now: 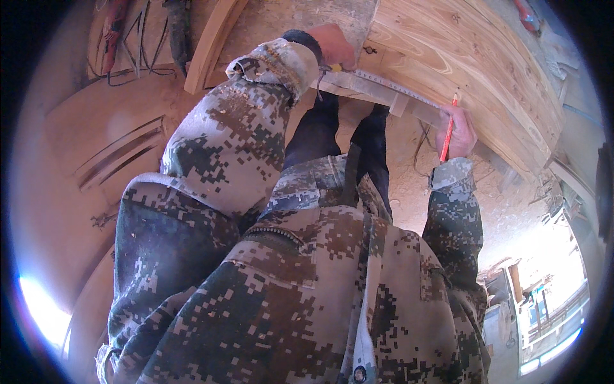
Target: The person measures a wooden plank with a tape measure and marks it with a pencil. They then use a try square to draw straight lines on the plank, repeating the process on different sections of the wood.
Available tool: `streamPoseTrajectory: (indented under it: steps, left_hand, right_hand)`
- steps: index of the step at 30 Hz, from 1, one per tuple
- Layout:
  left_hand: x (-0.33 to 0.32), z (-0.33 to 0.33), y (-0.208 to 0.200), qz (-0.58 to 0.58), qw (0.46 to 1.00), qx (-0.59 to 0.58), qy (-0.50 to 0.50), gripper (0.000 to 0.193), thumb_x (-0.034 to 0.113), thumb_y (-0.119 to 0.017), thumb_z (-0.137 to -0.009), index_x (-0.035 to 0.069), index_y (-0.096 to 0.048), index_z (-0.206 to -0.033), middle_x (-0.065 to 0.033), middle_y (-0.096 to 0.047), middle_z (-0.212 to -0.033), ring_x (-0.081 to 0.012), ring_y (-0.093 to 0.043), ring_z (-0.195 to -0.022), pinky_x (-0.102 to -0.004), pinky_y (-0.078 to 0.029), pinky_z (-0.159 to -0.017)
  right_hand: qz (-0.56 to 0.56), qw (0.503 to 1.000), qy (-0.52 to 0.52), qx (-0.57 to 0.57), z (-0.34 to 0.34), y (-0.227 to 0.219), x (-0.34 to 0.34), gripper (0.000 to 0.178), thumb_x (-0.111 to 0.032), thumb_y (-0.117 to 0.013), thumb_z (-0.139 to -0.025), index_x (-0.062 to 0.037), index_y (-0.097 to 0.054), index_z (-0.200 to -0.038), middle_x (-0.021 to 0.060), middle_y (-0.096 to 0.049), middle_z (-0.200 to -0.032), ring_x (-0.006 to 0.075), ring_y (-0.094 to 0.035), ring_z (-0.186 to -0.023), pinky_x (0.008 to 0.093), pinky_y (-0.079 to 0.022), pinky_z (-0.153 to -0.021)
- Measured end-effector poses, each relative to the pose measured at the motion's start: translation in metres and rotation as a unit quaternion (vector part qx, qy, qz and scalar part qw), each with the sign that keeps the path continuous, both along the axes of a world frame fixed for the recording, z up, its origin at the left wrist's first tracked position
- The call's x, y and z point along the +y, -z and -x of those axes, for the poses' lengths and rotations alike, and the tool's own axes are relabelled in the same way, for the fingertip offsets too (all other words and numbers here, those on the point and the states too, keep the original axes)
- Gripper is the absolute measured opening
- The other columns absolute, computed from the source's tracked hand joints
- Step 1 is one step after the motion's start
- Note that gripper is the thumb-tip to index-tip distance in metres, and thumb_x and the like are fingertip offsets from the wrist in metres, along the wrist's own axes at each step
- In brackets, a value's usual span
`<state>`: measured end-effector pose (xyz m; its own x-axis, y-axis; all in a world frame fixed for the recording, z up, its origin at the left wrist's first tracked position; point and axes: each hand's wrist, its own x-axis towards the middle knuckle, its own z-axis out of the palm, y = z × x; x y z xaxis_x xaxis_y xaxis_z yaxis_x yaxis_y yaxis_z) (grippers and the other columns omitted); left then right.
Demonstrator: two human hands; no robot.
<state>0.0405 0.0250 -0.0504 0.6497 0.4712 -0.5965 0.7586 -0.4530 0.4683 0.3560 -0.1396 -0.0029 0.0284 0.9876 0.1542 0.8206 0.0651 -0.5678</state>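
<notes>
A wide wooden board [460,57] with swirling grain lies on the bench before me. Along its near edge stretches a pale tape measure blade [400,88], running from one hand toward the other. My left hand [332,45], beyond a dark cuff, is closed at the left end of the blade around a tape measure; a bit of yellow shows under the fingers and the rest is hidden. At the blade's other end, my right hand [462,133] grips a red pencil [449,130], its tip pointing away from me over the board. The right fingers lie close to the tape.
Left of the board stands a curved wooden piece [212,45]. A red power tool [114,32] and a dark one [180,29] with cords are at the upper left. A red-handled tool [527,15] is at the upper right. Sawdust covers the floor [409,179] below the bench.
</notes>
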Motion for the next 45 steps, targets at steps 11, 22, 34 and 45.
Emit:
streamPoseTrajectory:
  steps: [11,22,34,45]
  left_hand:
    - [-0.002,0.023,0.020,-0.018,0.999,-0.023,-0.017,0.027,0.037,-0.064,-0.084,0.013,-0.073,-0.091,-0.0162,-0.070,-0.086,-0.0383,-0.066,-0.080,-0.0431,-0.053,-0.072]
    - [-0.001,0.078,-0.045,-0.013,0.986,0.025,-0.164,0.032,0.036,-0.075,-0.076,0.005,-0.078,-0.085,-0.0125,-0.072,-0.074,-0.0217,-0.065,-0.067,-0.0368,-0.052,-0.069]
    - [-0.013,0.104,-0.039,0.028,0.938,-0.034,-0.345,0.029,0.032,-0.080,-0.074,0.006,-0.079,-0.087,-0.0092,-0.074,-0.076,-0.0177,-0.066,-0.070,-0.0331,-0.053,-0.071]
    - [-0.014,0.109,-0.035,0.032,0.932,-0.043,-0.358,0.033,0.035,-0.079,-0.068,0.007,-0.079,-0.087,-0.0092,-0.072,-0.074,-0.0191,-0.066,-0.069,-0.0330,-0.054,-0.073]
  right_hand:
    - [0.013,1.000,0.012,-0.003,0.004,-0.003,0.002,0.016,-0.001,-0.069,-0.079,-0.0112,-0.068,-0.091,0.0129,-0.064,-0.085,0.0325,-0.065,-0.083,0.0409,-0.052,-0.072]
    - [0.014,1.000,0.015,-0.009,0.008,-0.006,0.004,0.012,-0.003,-0.067,-0.082,-0.0096,-0.068,-0.092,0.0135,-0.066,-0.089,0.0335,-0.066,-0.086,0.0419,-0.053,-0.074]
    - [0.029,0.999,0.010,-0.035,0.005,-0.005,0.003,0.019,0.004,-0.068,-0.081,-0.0095,-0.069,-0.094,0.0104,-0.067,-0.087,0.0278,-0.068,-0.081,0.0359,-0.054,-0.074]
    - [0.005,0.999,-0.015,-0.031,0.001,0.000,0.004,0.018,0.003,-0.072,-0.080,-0.0096,-0.069,-0.094,0.0110,-0.066,-0.084,0.0283,-0.067,-0.079,0.0372,-0.053,-0.071]
